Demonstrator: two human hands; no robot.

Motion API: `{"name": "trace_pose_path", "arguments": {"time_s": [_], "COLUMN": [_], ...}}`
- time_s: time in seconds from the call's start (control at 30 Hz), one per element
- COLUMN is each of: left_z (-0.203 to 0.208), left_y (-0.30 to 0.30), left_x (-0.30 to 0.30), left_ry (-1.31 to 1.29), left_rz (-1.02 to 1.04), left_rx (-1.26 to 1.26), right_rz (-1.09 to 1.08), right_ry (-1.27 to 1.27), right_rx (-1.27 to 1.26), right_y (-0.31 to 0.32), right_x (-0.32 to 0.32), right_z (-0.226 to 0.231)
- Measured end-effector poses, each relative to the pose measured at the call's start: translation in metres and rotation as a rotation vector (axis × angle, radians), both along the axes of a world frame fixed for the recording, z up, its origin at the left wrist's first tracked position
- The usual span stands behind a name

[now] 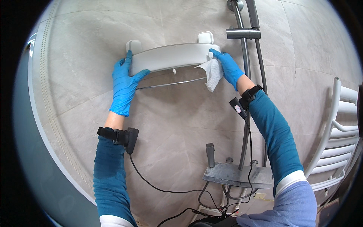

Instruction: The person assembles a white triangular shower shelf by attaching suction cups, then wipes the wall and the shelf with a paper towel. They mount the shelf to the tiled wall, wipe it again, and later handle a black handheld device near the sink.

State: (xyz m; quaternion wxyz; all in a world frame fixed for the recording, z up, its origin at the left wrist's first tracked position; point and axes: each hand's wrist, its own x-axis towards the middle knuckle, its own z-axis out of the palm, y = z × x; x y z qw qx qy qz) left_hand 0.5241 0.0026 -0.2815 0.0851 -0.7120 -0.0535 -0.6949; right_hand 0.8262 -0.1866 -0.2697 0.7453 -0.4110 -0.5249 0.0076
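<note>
A white curved wall shelf [172, 57] hangs on the grey tiled wall, with two white square mounts showing above it and a thin metal rail [172, 83] below. My left hand [124, 83], in a blue glove, grips the shelf's left end, its thumb on the front and its fingers up along the side. At the right end, my gloved right hand [229, 69] is closed around a white textured paper towel [214, 74], with its fingertips against the shelf. The towel hangs loosely below the shelf's corner. Part of the right hand's grip is hidden.
Just right of the shelf runs a vertical shower rail [245, 56] with a grey holder and hose. Low on the wall is a grey shower mixer shelf [238, 174]. A white towel radiator [334, 140] stands at the right. Black cables [162, 191] trail from both wrist straps.
</note>
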Motion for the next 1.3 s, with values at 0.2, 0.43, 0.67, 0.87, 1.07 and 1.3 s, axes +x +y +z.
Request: {"name": "trace_pose_path", "arguments": {"time_s": [0.2,0.43,0.67,0.87,1.07,1.3], "left_z": [0.001,0.004,0.008,0.01,0.001,-0.016], "left_y": [-0.001,-0.004,-0.007,-0.012,-0.029,-0.057], "left_x": [0.0,-0.003,-0.005,-0.009,0.002,0.024], "left_ry": [-0.003,0.025,0.055,0.13,0.089,0.137], "left_rz": [-0.001,0.048,0.081,0.155,0.352,0.239], "left_rx": [0.047,0.036,0.074,0.024,0.33,0.31], "right_rz": [-0.072,-0.206,-0.351,-0.361,-0.275,-0.211], "right_ry": [-0.004,-0.046,-0.061,-0.042,0.068,0.097], "right_rx": [-0.007,-0.011,-0.026,-0.153,-0.197,-0.151], "right_y": [0.001,-0.008,-0.001,-0.016,-0.026,-0.02], "right_x": [-0.002,-0.014,-0.002,-0.019,-0.035,-0.024], "right_z": [-0.001,0.001,0.0,-0.003,-0.007,-0.008]}}
